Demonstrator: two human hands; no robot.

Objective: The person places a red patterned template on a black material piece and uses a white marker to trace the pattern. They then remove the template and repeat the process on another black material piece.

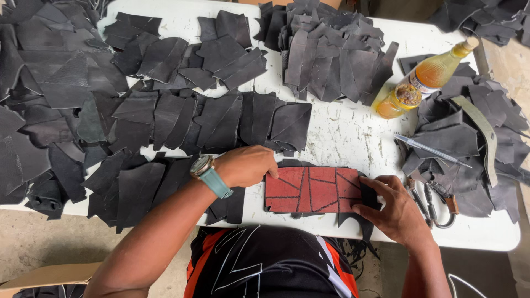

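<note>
I see the red panel (312, 189) flat between my hands, on dark scraps. Left hand (245, 165) curled, fingertips pressing its left edge; right hand (389, 207) half-open, thumb pinning the right end. Looks light, floppy, thin; best held by both ends.

A white desk (353, 132), its top scuffed and scratched, fills most of the view under soft, even daylight. Below its near edge lies a bare, grey concrete floor (33, 243), dusty and mottled. A flap of brown cardboard (49, 274) shows at the lower left corner.
</note>
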